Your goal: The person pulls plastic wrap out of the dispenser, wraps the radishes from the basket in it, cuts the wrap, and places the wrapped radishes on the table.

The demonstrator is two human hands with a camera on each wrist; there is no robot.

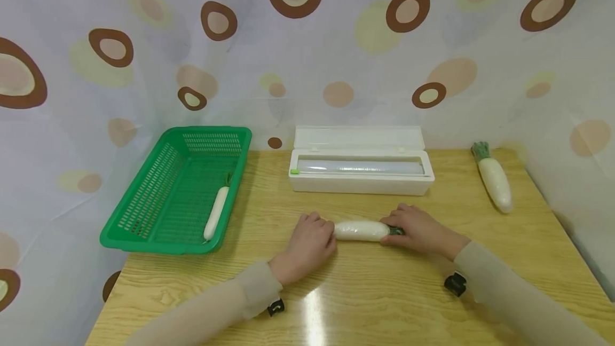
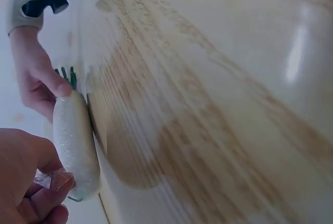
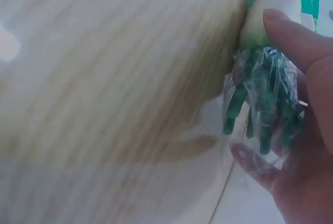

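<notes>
Nearest to us, two pale sleeves (image 1: pixel 206 303) come over the wooden table (image 1: pixel 370 303), and at each wrist we see a small black device (image 1: pixel 455 284). In front of them, the left hand (image 1: pixel 309 244) is at the root end of a white radish (image 1: pixel 360 230), with its fingers curled; in the left wrist view we see that thumb and fingers pinch a bit of clear film (image 2: pixel 56 178) there. The right hand (image 1: pixel 420 231) grips the leafy end, its thumb upon the white body and the other fingers curled on the far side. The green leaves (image 3: pixel 265 99) are covered by crinkled clear film. The radish lies crosswise between the two hands, in the middle of the table; we cannot quite tell whether it touches the wood.

Farther, on the left, stands a green basket (image 1: pixel 211 250), and a slimmer radish (image 1: pixel 216 212) leans along its right inner side. On the right, another radish (image 1: pixel 496 183) lies on the table, leaves pointing away from us. Behind the hands stands a white box (image 1: pixel 360 186) with raised lid and a film roll (image 1: pixel 360 167) inside. Last, we see a dotted cloth (image 1: pixel 336 57).
</notes>
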